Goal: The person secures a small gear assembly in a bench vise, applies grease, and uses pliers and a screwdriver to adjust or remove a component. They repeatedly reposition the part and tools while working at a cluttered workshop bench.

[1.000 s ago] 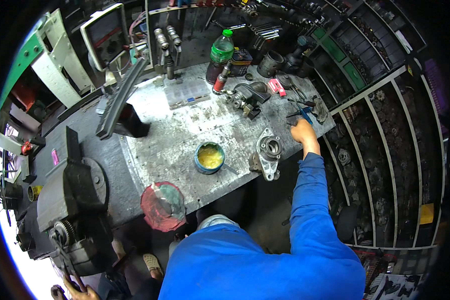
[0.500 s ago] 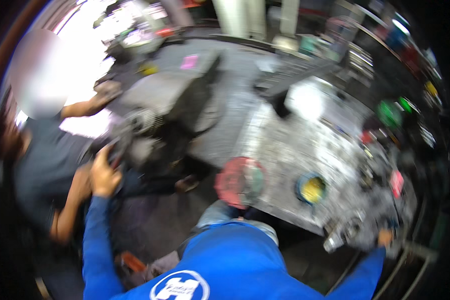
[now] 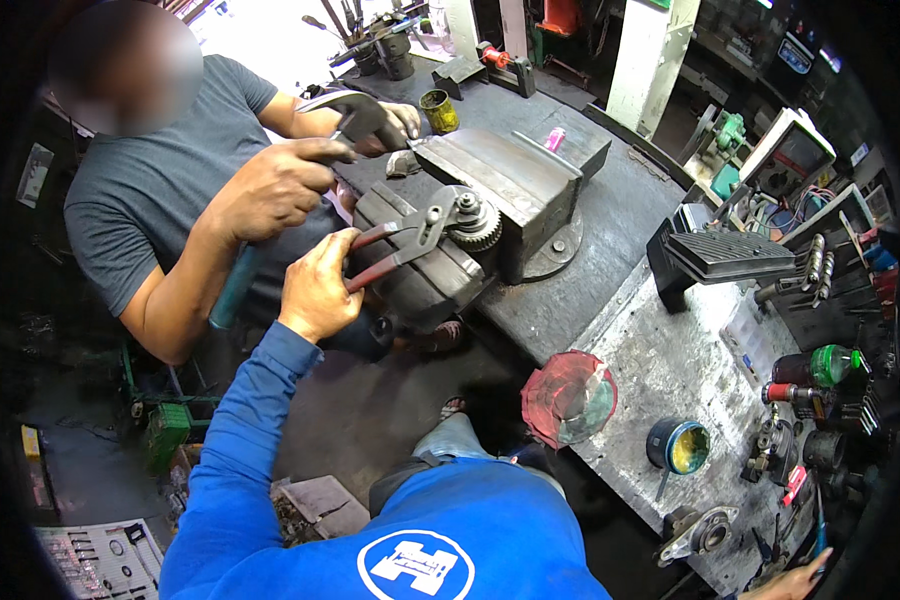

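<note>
My left hand point(image 3: 320, 288) is closed around the red handles of a pair of pliers point(image 3: 408, 245). The pliers' jaws reach to a toothed gear point(image 3: 478, 225) sitting at the jaws of a big metal bench vise point(image 3: 505, 180). At the far lower right, my right hand point(image 3: 792, 583) is partly in view at the table's edge, its fingers closed on a slim blue-handled tool point(image 3: 821, 535). Across the vise, a co-worker's hand point(image 3: 275, 190) grips a hammer point(image 3: 232, 290) with a teal handle, its head raised near the gear. The co-worker's other hand point(image 3: 400, 122) is by the vise's far side.
On the metal table point(image 3: 660, 350) stand a red bowl-like container point(image 3: 570, 400), a blue-rimmed can with yellow contents point(image 3: 688, 448) and a cast metal part point(image 3: 705, 535). A green-capped bottle point(image 3: 830, 365) and several tools lie at the right. A yellow can point(image 3: 438, 112) stands behind the vise.
My view has swung left and steadied. My left hand has come to the vise, with the pliers now at the gear. The co-worker has come closer, holding up the hammer.
</note>
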The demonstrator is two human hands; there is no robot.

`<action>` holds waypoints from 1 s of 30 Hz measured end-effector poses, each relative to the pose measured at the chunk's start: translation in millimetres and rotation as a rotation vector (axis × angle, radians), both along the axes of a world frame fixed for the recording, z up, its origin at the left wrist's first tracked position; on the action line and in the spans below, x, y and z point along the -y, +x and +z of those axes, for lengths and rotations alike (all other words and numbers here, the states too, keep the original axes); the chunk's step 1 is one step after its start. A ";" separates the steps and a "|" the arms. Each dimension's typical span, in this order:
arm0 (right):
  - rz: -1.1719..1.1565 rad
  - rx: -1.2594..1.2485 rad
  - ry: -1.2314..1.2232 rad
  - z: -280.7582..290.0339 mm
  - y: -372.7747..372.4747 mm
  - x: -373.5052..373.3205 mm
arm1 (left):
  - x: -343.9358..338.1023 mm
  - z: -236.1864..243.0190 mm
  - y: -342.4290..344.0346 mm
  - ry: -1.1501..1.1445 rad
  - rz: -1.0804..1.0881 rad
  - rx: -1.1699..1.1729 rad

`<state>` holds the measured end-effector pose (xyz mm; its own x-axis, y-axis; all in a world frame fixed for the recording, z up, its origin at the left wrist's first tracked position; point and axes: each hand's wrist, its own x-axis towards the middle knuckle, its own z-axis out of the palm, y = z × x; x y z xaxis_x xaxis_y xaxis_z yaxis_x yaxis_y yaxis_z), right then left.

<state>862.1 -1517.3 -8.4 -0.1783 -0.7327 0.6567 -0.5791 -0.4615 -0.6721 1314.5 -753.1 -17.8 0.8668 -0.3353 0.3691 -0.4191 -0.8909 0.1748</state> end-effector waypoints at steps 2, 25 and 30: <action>0.401 0.220 -0.073 49.4 57.7 -56.9 | -1.8 0.7 0.9 -0.008 -0.010 0.009; 2.229 0.482 0.298 137.9 441.2 -556.2 | -14.7 -10.6 7.9 -0.185 -0.084 -0.038; 2.356 0.344 0.169 142.8 452.5 -562.9 | -15.4 -12.0 10.1 -0.189 -0.084 -0.049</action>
